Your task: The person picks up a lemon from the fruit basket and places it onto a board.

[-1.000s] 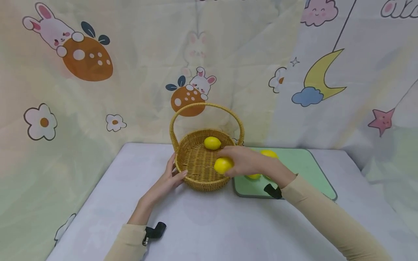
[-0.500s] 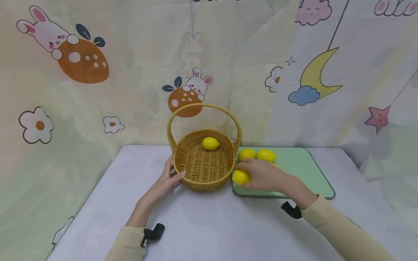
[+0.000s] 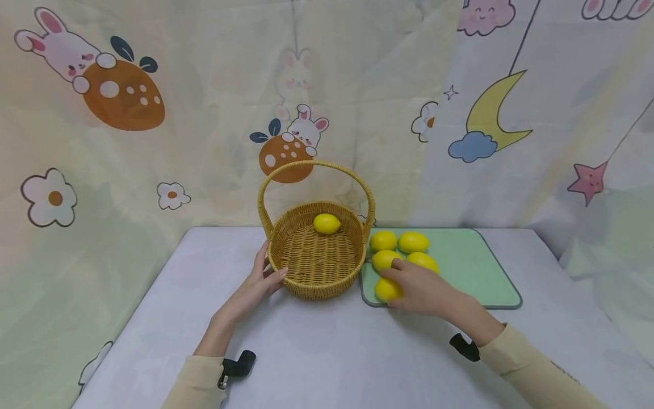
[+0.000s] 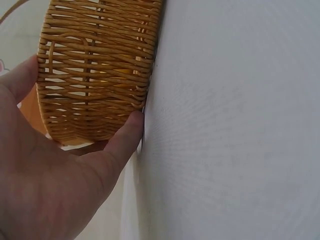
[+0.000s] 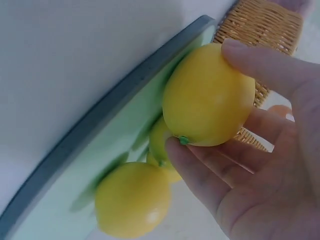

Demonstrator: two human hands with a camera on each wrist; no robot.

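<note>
A round wicker basket [image 3: 317, 292] with a tall hoop handle stands on the table, one lemon [image 3: 326, 223] lying inside at the back. My left hand [image 3: 254, 294] grips its left side, thumb at the rim and other fingers low on the outer wall, as the left wrist view [image 4: 60, 185] shows. Over the front left corner of a green board [image 3: 470, 267], my right hand [image 3: 426, 288] holds another lemon [image 5: 210, 95] between thumb and fingers. Whether this lemon touches the board I cannot tell. Several more lemons [image 3: 413, 242] lie behind it on the board, partly covered by the hand.
A white-covered table [image 3: 317, 358] extends in front of the basket and board. Close behind rises a cloth backdrop [image 3: 219, 113] printed with rabbits, flowers and a moon. The basket's hoop handle [image 3: 317, 163] arches high over its opening.
My right hand has moved from the basket's right rim, right and toward me, to the board's front left corner, a lemon in its grip throughout. The left hand keeps its place on the basket.
</note>
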